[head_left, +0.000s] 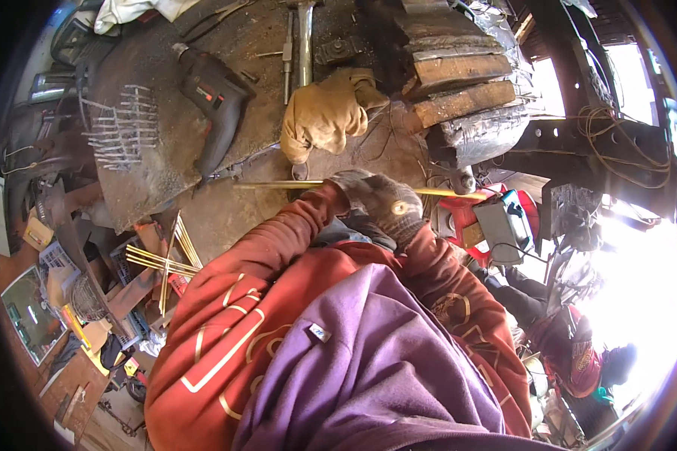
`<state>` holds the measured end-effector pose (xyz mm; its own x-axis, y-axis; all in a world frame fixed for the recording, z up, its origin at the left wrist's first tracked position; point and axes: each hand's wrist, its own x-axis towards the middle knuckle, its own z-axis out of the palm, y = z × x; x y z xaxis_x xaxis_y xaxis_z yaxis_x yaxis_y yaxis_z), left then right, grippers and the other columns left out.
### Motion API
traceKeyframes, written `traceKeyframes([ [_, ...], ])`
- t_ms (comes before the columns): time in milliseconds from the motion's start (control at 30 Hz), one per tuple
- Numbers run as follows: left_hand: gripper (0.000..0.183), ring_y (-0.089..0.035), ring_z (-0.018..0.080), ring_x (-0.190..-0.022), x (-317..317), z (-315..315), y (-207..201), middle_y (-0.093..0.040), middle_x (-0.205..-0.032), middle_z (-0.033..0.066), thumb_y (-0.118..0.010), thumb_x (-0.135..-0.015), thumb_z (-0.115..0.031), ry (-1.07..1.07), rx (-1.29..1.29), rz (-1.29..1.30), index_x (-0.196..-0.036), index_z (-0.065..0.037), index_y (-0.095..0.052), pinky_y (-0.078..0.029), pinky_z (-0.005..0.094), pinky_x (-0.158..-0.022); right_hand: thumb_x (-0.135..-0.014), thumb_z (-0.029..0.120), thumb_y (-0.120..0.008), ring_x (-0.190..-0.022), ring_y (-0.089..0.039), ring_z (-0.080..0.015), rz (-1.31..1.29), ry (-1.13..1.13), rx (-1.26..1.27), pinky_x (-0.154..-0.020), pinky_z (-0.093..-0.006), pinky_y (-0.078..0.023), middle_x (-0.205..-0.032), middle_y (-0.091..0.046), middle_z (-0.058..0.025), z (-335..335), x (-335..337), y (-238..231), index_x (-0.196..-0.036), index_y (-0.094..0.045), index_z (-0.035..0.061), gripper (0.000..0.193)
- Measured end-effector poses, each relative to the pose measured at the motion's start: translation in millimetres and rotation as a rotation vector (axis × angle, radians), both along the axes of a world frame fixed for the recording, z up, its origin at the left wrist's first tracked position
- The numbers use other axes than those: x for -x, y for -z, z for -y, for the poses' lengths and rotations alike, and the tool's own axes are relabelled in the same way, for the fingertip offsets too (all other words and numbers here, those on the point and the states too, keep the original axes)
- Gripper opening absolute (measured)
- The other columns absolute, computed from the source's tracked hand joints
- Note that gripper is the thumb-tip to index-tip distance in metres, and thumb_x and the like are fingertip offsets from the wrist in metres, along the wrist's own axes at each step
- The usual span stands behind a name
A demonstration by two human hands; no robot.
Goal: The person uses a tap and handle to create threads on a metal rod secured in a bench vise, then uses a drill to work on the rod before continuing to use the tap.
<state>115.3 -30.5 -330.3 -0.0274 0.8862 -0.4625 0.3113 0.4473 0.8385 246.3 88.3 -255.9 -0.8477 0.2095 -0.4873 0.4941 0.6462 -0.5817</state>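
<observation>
A thin brass-coloured rod (447, 192) lies crosswise in front of my body, sticking out past both hands. My left hand (347, 183), in a worn grey glove, is closed round its middle. Close against it, my right hand (393, 204) is also gloved and closed at the rod; a small tan ring-like mark shows on the back of this glove. The fingers of both hands are partly hidden. Just beyond the hands, a bunched tan cloth (323, 114) covers the lower part of a shiny metal bar (305, 45).
A dark power drill (214, 94) and rows of short metal pieces (124, 128) lie on the worktop at left. More thin rods (162, 261) stick up below it. Wooden blocks (462, 101) stand far right, a grey box (504, 228) below. Another person (575, 353) is at lower right.
</observation>
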Motion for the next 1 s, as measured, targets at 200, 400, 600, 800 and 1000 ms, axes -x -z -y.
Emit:
traceKeyframes([
  [200,0.026,-0.074,0.0408,-0.103,-35,16,-6,-0.077,-0.109,0.0197,-0.073,-0.093,-0.026,-0.009,-0.185,-0.493,-0.105,-0.004,-0.078,-0.057,0.0460,-0.090,-0.108,0.045,-0.063,-0.079,-0.074,-0.0369,-0.101,0.237,0.009,-0.070,-0.0456,-0.057,-0.083,-0.075,-0.0194,-12,-43,-16,-0.107,-0.076,0.0035,0.044],
  [400,0.017,-0.072,0.0359,-0.093,-27,85,-94,-0.073,-0.098,0.0169,-0.077,-0.092,-0.020,0.180,-0.324,-0.348,-0.102,-0.006,-0.076,-0.058,0.0467,-0.085,-0.110,0.027,-0.066,-0.070,-0.068,-0.0108,-0.136,0.488,0.229,-0.063,-0.0280,-0.053,-0.077,-0.071,-0.0025,-35,-107,-21,-0.113,-0.077,0.0021,0.027],
  [600,0.023,-0.072,0.0282,-0.105,-46,127,23,-0.076,-0.113,0.0110,-0.075,-0.100,-0.022,-0.341,-0.009,0.107,-0.120,-0.009,-0.077,-0.058,0.0415,-0.091,-0.108,0.028,-0.067,-0.071,-0.072,-0.0183,-0.273,0.298,-0.034,-0.066,-0.0346,-0.055,-0.080,-0.075,-0.0093,-32,-118,-55,-0.111,-0.079,0.0038,0.027],
  [800,0.038,-0.068,0.0315,-0.124,-26,109,88,-0.075,-0.125,0.0136,-0.070,-0.107,-0.033,-1.192,0.082,1.019,-0.136,-0.008,-0.069,-0.056,0.0451,-0.103,-0.101,0.021,-0.071,-0.078,-0.076,-0.0385,-0.306,0.223,0.001,-0.068,-0.0456,-0.058,-0.086,-0.075,-0.0170,-32,-120,-86,-0.106,-0.076,0.0096,0.014],
  [1000,0.043,-0.076,0.0310,-0.103,-30,99,50,-0.078,-0.119,0.0151,-0.068,-0.108,-0.043,-1.304,0.211,1.171,-0.124,-0.004,-0.071,-0.063,0.0458,-0.077,-0.101,0.019,-0.072,-0.075,-0.074,-0.0216,-0.221,0.383,0.166,-0.069,-0.0375,-0.057,-0.084,-0.077,-0.0124,-58,-136,-96,-0.108,-0.079,0.0028,0.019],
])
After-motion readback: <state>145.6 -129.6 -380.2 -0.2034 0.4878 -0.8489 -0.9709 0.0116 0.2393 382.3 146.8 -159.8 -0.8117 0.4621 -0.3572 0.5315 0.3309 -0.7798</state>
